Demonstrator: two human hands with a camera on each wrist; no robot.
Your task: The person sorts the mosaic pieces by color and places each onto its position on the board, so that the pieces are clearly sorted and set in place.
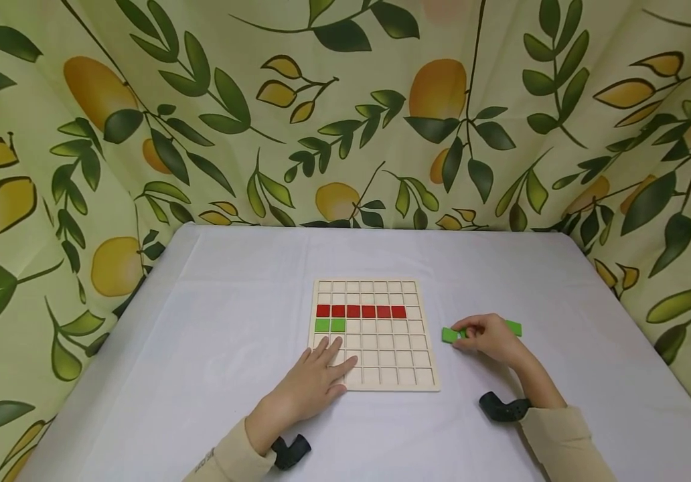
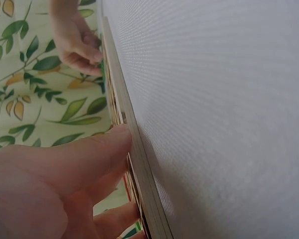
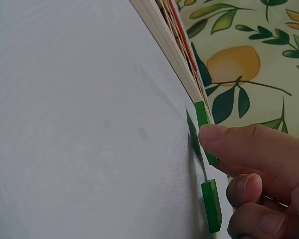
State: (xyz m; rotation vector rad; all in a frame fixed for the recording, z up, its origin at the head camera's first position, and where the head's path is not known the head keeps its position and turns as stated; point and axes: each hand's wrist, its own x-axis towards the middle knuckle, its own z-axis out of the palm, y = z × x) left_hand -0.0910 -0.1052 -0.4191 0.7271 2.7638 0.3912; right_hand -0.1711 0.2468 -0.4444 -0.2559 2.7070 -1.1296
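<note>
Head view, board (image 1: 381, 343) on tablecloth (image 1: 225, 308), leafy curtain (image 1: 345, 114), apparently

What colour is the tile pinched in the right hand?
Green; the tile shows best in the right wrist view.

- I am in a spot screened by fabric (image 1: 375, 70); home or studio, I cannot tell.
- The fabric, printed with orange fruit and green leaves, hangs ahead of me and along both sides.
- A white cloth (image 1: 472, 268) covers my tabletop (image 1: 201, 375).
- A black device (image 1: 291, 452) at each wrist suggests a recording set-up.
</note>
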